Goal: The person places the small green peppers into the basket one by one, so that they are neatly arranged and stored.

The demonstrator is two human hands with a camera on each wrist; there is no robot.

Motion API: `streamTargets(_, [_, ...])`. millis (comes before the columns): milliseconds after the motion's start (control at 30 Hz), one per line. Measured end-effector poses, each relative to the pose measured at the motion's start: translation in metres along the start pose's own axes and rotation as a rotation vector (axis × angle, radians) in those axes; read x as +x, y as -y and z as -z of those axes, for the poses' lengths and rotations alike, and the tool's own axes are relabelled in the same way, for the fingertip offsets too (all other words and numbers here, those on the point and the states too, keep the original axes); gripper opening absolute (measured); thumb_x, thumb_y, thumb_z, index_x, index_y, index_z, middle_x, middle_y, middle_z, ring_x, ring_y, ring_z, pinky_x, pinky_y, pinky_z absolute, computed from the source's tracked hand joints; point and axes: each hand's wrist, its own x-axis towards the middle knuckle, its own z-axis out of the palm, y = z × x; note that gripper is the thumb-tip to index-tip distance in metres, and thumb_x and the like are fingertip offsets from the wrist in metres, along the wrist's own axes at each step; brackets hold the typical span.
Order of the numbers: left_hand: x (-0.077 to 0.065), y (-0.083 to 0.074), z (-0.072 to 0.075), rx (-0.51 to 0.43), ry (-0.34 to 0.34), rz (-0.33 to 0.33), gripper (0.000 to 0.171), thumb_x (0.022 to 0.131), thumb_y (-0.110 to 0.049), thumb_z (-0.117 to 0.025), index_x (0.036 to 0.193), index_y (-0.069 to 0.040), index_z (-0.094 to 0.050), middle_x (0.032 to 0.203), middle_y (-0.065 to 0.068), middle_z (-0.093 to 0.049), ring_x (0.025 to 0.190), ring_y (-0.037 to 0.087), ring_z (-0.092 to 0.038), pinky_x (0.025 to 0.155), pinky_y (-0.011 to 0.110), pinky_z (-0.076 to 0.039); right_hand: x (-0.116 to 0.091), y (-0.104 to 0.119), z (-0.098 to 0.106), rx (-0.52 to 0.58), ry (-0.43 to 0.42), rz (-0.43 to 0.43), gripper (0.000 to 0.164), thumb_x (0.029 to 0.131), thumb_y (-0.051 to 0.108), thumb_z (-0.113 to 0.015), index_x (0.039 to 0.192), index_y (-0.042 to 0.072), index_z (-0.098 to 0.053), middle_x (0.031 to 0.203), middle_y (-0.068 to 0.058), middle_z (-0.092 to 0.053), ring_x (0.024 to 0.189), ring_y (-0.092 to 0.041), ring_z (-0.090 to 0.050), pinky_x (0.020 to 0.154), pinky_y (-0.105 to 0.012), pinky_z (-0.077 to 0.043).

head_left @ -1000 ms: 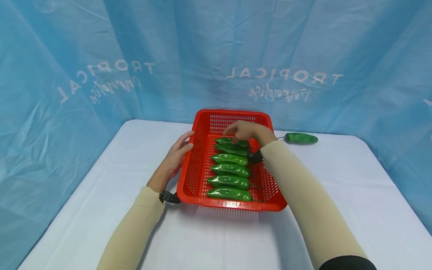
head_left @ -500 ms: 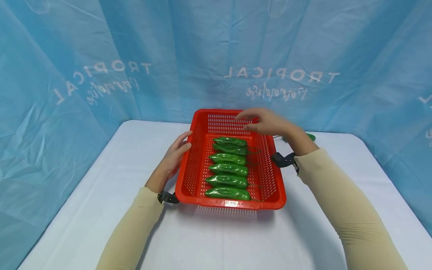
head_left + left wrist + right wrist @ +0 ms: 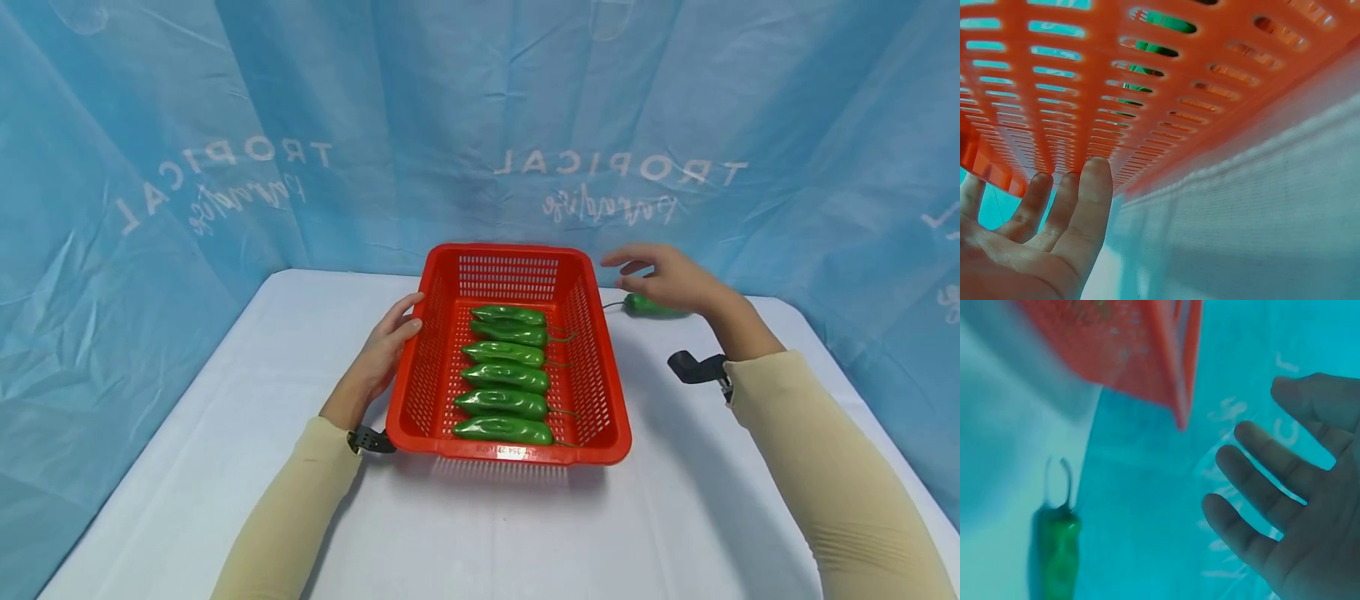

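A red plastic basket (image 3: 513, 450) stands on the white table, with several green chili peppers (image 3: 504, 377) lying in a column inside it, stems to the right. My left hand (image 3: 381, 354) rests against the basket's left side near the rim. In the left wrist view its fairly straight fingers (image 3: 1093, 187) touch the slotted outer wall. My right hand (image 3: 671, 279) hovers to the right of the basket, fingers spread and holding nothing. Below it on the table lies one more green chili pepper (image 3: 640, 306), its body partly hidden by the hand and its stem pointing at the basket.
A blue printed plastic sheet (image 3: 450, 125) hangs behind and along both sides of the table. The white tablecloth (image 3: 300, 358) extends around the basket. A black camera mount (image 3: 693, 367) sticks out from the right wrist.
My right hand has come up out of the basket and moved right, over the lone chili pepper. The peppers in the basket stay in their column; my left hand keeps its place.
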Motion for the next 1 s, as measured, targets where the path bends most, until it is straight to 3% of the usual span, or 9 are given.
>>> streamTargets(300, [-0.001, 0.002, 0.001, -0.01, -0.015, 0.01, 0.06, 0.1, -0.024, -0.051, 0.155, -0.029, -0.028, 0.152, 0.014, -0.042, 0.127, 0.034, -0.055, 0.09, 0.035, -0.059, 0.002, -0.025, -0.003, 0.052, 0.053, -0.089, 0.046, 0.098, 0.01, -0.056, 0.144, 0.008, -0.05, 0.144, -0.023, -0.053, 0.128, -0.042, -0.054, 0.104, -0.064, -0.045])
streamTargets(433, [0.0, 0.003, 0.002, -0.006, -0.018, 0.005, 0.061, 0.1, -0.026, -0.051, 0.155, -0.029, -0.027, 0.153, 0.014, -0.041, 0.129, 0.036, -0.054, 0.093, 0.036, -0.058, 0.004, -0.044, -0.007, 0.057, 0.035, -0.102, 0.052, 0.097, 0.005, -0.056, 0.147, 0.008, -0.044, 0.144, -0.026, -0.05, 0.128, -0.045, -0.052, 0.104, -0.064, -0.044])
streamTargets(667, [0.001, 0.004, 0.001, -0.011, -0.013, 0.013, 0.06, 0.1, -0.025, -0.051, 0.155, -0.028, -0.028, 0.152, 0.013, -0.042, 0.127, 0.033, -0.055, 0.092, 0.037, -0.058, 0.005, -0.086, -0.026, 0.013, -0.02, -0.145, 0.058, 0.093, 0.003, -0.059, 0.148, 0.002, -0.041, 0.15, -0.03, -0.041, 0.133, -0.052, -0.042, 0.107, -0.067, -0.038])
streamTargets(867, [0.0, 0.002, 0.0, -0.02, -0.018, 0.01, 0.059, 0.1, -0.024, -0.051, 0.155, -0.029, -0.029, 0.151, 0.013, -0.043, 0.125, 0.032, -0.056, 0.09, 0.036, -0.059, 0.01, -0.107, -0.037, -0.05, 0.006, -0.188, 0.058, 0.093, 0.006, -0.06, 0.147, -0.002, -0.04, 0.155, -0.03, -0.032, 0.143, -0.051, -0.026, 0.115, -0.069, -0.025])
streamTargets(1000, [-0.001, 0.0, -0.001, -0.028, -0.026, 0.011, 0.059, 0.1, -0.024, -0.052, 0.154, -0.03, -0.029, 0.151, 0.011, -0.043, 0.128, 0.034, -0.056, 0.092, 0.037, -0.058, 0.013, -0.111, -0.04, -0.063, 0.03, -0.207, 0.059, 0.093, 0.007, -0.06, 0.147, -0.002, -0.039, 0.155, -0.031, -0.031, 0.144, -0.051, -0.024, 0.116, -0.069, -0.023])
